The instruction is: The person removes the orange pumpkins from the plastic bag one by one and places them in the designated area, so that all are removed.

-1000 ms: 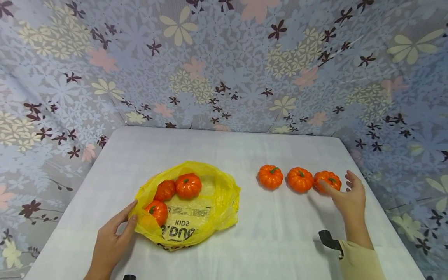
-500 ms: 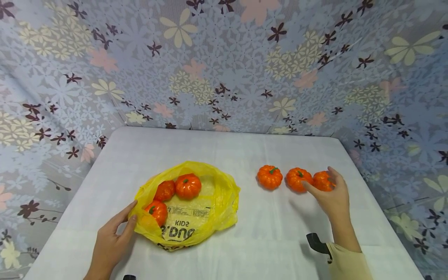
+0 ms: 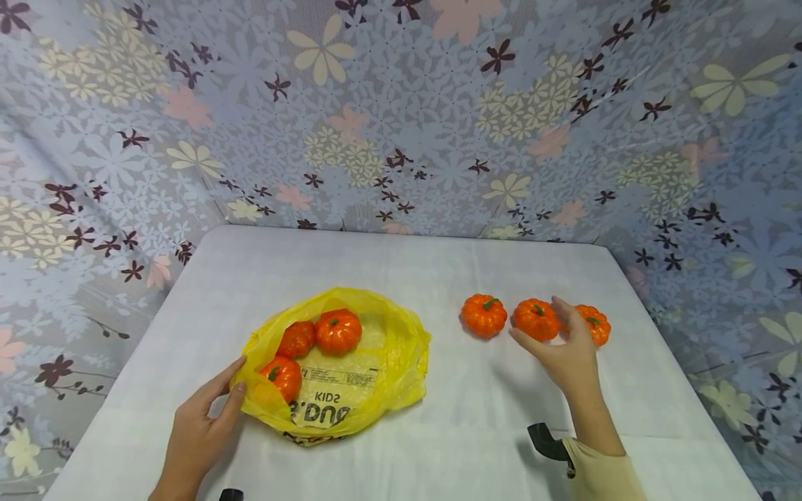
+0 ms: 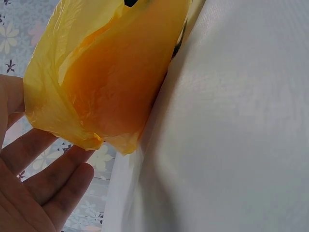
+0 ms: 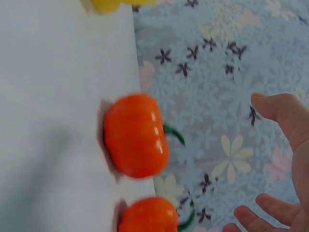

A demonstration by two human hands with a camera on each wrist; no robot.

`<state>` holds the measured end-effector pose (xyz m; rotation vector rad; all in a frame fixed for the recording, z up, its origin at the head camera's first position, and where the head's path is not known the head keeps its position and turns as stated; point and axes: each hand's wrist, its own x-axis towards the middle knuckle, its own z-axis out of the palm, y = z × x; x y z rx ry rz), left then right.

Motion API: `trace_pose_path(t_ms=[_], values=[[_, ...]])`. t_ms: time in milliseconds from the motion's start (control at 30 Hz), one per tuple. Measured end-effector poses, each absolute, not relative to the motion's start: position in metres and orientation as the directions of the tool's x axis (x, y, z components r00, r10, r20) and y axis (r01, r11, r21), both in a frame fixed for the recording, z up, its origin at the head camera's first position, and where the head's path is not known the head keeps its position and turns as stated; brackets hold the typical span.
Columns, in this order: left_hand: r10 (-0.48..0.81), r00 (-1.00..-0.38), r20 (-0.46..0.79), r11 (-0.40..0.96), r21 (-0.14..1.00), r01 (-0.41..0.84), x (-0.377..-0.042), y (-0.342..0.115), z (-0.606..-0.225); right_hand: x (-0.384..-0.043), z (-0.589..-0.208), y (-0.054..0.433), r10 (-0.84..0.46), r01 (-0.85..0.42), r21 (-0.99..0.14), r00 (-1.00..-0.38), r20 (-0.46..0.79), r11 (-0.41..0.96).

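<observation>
My left hand [image 3: 203, 424] holds the left edge of a yellow plastic bag [image 3: 391, 376] with thumb and fingers. The bag lies with its mouth spread, and dark print shows inside. It contains three small orange toy pumpkins, one [image 3: 337, 332] farther back, one [image 3: 297, 339] partly behind the plastic and one [image 3: 282, 379] near the hand. My right hand [image 3: 571, 358] hovers with thumb and fingers spread around the middle pumpkin [image 3: 535, 319] of a row, gripping nothing. Beside it sit the left pumpkin [image 3: 484, 316] and the right pumpkin [image 3: 595, 325], the latter partly hidden by the hand.
A white cloth covers the table [image 3: 438, 431]. Flower-patterned fabric [image 3: 401, 118] hangs behind the table and along both sides. A black camera mount [image 3: 546, 442] sticks out from the right sleeve [image 3: 604, 470].
My right hand has moved left, from the right pumpkin to over the middle one. The left hand, the bag and the pumpkins stay where they were.
</observation>
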<state>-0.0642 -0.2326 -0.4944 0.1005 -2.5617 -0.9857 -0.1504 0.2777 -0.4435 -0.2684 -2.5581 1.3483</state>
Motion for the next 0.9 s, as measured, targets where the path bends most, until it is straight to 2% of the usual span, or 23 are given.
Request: trace_pose_path(t_ms=[367, 900], values=[[-0.206, -0.915, 0.347, 0.741, 0.666, 0.086, -0.065, -0.233, -0.497, -0.154, -0.450, 0.235, 0.136, -0.068, -0.871, -0.979, 0.153, 0.486], [-0.209, -0.915, 0.345, 0.736, 0.672, 0.086, -0.064, -0.233, -0.500, -0.157, -0.452, 0.190, 0.069, -0.066, -0.884, -0.992, 0.110, 0.463]])
